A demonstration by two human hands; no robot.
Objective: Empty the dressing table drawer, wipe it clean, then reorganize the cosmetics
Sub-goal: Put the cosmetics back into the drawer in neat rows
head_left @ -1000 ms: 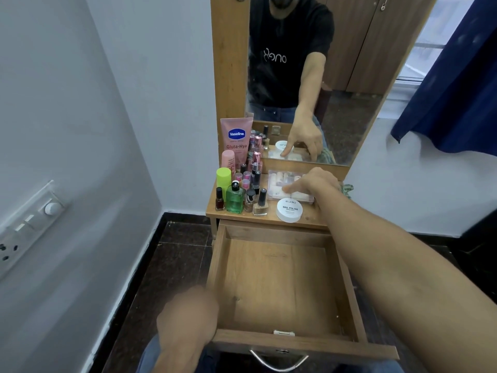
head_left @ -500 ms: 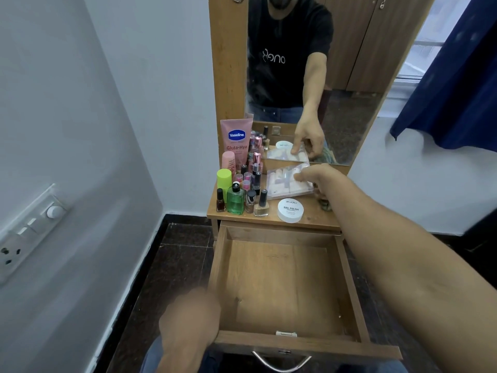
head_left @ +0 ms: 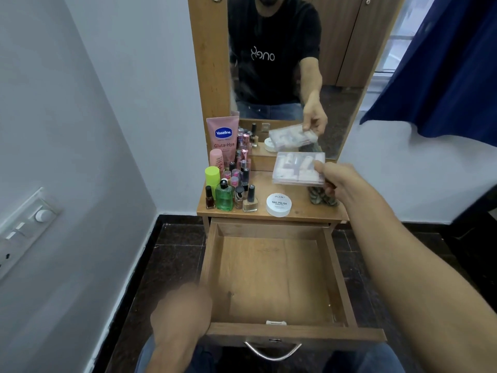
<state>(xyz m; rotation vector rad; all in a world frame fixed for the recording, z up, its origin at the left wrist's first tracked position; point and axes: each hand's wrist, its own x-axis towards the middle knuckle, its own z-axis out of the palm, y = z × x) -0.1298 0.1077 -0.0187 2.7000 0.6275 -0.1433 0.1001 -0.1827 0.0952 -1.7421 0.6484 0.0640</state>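
A single wide-angle view, worn on the person's head, looks forward and steeply down. It faces the bench and the mirror at the far side. The open drawer fills the near centre, its handle almost at the bottom edge. The camera sits close: both forearms enter from the near edge, the left hand large and blurred at the drawer's near-left corner. The left wall and dark floor stretch outward at the margins. The mirror gives a reversed second angle, sharing the bench's far strip and the right hand holding a clear case.
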